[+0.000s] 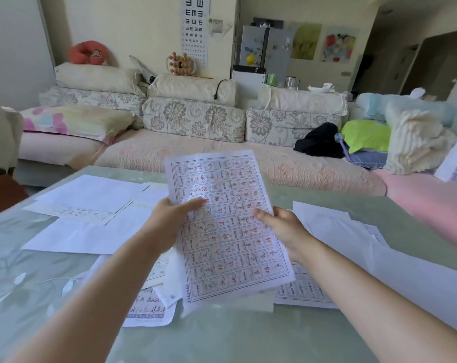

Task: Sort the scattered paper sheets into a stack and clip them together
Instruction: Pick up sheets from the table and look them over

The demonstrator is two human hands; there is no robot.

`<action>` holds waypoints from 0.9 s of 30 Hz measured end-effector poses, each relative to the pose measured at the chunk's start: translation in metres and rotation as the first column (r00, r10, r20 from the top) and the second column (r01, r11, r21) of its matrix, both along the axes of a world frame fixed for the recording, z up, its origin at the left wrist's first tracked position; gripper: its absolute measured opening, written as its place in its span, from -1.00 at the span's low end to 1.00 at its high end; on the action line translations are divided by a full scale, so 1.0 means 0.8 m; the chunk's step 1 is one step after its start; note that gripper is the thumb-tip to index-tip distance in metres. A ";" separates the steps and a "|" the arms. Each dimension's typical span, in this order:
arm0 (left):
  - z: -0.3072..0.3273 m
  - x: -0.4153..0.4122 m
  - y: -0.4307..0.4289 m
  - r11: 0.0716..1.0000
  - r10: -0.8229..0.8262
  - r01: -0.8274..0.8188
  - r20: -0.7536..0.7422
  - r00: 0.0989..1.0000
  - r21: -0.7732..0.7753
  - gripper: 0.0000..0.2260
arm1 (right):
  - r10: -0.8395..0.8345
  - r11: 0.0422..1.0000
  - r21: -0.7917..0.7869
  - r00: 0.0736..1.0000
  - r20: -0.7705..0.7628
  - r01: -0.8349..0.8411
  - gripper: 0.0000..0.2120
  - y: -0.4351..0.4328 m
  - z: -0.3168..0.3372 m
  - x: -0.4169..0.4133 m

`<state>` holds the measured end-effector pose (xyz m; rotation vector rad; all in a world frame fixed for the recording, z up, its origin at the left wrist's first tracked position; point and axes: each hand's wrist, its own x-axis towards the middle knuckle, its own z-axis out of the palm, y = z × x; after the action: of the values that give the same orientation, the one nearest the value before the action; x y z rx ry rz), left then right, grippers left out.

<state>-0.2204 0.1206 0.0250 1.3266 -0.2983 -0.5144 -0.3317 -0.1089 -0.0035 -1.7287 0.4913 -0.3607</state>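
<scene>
Left hand [167,218] and right hand [285,226] pinching gridded sheet [227,231], loose sheets [91,192] across glass table [222,336]

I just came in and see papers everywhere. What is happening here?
A person holds a printed grid sheet of characters up over the table, left hand pinching its left edge, right hand its right edge. A few gathered sheets seem to hang behind it. Other paper sheets lie scattered on both sides. No clip shows.

grid-printed sheets [227,231] held tilted, others [91,195] scattered
</scene>
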 end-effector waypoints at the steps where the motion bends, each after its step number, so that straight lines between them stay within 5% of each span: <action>1: -0.006 0.001 -0.006 0.999 0.031 -0.031 -0.011 0.999 0.006 -0.72 | -0.038 0.999 0.035 0.998 -0.042 0.039 -0.43 -0.004 -0.002 -0.001; 5: -0.036 0.002 -0.042 0.980 0.180 -0.178 -0.016 0.984 0.091 -0.76 | -0.054 0.984 0.154 0.968 -0.243 0.094 -0.65 -0.035 -0.024 -0.019; 8: -0.055 -0.003 -0.074 0.967 0.059 -0.062 0.023 0.998 0.248 -0.74 | -0.095 0.993 0.046 0.974 -0.205 0.107 -0.73 -0.053 -0.032 -0.032; 12: -0.064 -0.011 -0.108 0.893 -0.071 0.005 0.128 0.989 0.451 -0.69 | -0.072 0.996 -0.060 0.975 -0.211 0.060 -0.58 -0.075 -0.033 -0.039; 17: -0.074 -0.016 -0.137 0.944 0.101 -0.125 0.094 0.990 0.305 -0.77 | -0.076 0.997 -0.016 0.925 -0.371 0.075 -0.04 -0.131 -0.083 -0.027; 22: -0.095 -0.015 -0.171 0.865 0.060 -0.154 0.206 0.977 0.477 -0.77 | -0.313 0.938 -0.267 0.877 -0.365 0.223 -0.74 -0.133 -0.057 -0.048; 27: -0.116 -0.027 -0.198 0.501 -0.344 -0.231 0.437 0.831 0.834 -0.62 | -0.444 0.864 -0.459 0.745 -0.498 0.207 -0.83 -0.135 -0.061 -0.050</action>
<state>-0.2417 -0.0379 -0.0677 2.5209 -0.6252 -0.2997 -0.3721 -0.2167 -0.0526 -2.1308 1.2784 -0.1575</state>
